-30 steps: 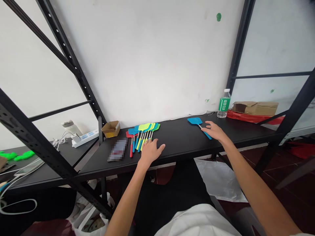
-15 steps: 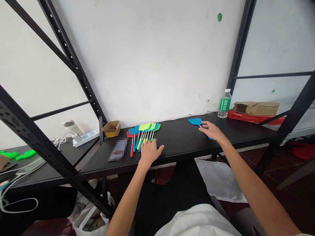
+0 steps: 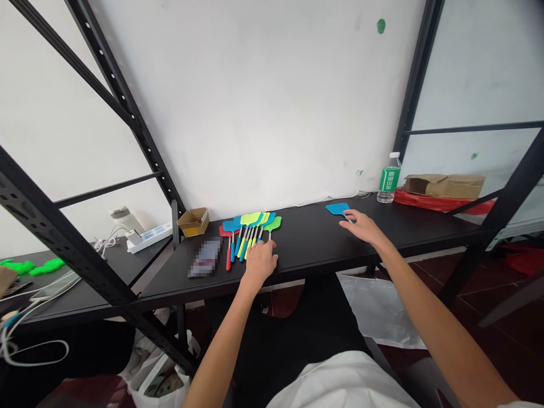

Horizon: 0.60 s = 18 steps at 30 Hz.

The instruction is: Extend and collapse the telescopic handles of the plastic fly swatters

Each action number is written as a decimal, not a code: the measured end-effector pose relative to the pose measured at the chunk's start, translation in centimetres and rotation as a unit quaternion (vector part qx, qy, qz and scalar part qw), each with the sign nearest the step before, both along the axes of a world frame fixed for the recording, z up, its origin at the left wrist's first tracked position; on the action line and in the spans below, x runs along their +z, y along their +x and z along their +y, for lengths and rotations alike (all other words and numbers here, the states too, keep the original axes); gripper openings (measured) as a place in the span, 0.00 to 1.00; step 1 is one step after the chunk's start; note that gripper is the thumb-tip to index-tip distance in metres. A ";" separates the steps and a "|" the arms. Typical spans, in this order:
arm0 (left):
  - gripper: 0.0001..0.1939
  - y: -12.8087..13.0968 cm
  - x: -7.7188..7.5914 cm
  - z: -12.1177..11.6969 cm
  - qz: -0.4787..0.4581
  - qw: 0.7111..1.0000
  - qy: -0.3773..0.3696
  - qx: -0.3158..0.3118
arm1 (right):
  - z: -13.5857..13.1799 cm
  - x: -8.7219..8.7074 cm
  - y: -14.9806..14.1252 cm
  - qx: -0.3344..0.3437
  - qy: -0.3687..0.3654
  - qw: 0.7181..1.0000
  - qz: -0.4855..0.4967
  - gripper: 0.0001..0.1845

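Fingers [image 3: 353, 214] bend loosely (grips unclear), left hand [image 3: 260, 263] at a flat green swatter [image 3: 273, 224], right hand [image 3: 365, 226] at a squarish blue swatter [image 3: 336, 209].

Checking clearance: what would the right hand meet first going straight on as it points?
Likely the blue paddle, directly in front of the right hand; depth is unclear, so they may already touch.
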<state>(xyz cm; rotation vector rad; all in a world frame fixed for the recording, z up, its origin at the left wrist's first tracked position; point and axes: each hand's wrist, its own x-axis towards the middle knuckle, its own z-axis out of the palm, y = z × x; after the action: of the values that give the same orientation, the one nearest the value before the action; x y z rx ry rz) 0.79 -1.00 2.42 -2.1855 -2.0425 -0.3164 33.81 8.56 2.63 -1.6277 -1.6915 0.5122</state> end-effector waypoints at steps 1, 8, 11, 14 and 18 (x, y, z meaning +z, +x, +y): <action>0.16 0.0 0.0 0.0 -0.002 1.000 -0.001 -0.006 | 0.0 0.0 -0.1 0.000 -0.001 1.000 -0.001 0.31; 0.19 0.0 0.3 -0.4 -0.039 0.998 -0.015 -0.049 | -0.3 0.1 -0.3 0.010 0.005 1.000 -0.005 0.31; 0.20 0.0 0.5 -0.6 -0.071 0.993 -0.030 -0.085 | -0.3 0.0 -0.3 0.016 0.005 1.000 -0.004 0.31; 0.24 0.1 0.5 -0.7 -0.112 0.982 -0.061 -0.138 | -0.1 -0.1 -0.3 0.019 0.009 1.000 -0.003 0.31; 0.27 0.6 0.6 -0.9 -0.124 0.970 -0.093 -0.187 | 0.0 -0.1 -0.3 0.024 0.011 1.000 -0.010 0.30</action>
<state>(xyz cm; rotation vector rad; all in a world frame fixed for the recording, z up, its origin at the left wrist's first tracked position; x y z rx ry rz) 1.34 -1.90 2.99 -2.7765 -1.8224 -0.4756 33.50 8.54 2.53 -1.5855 -1.7485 0.5015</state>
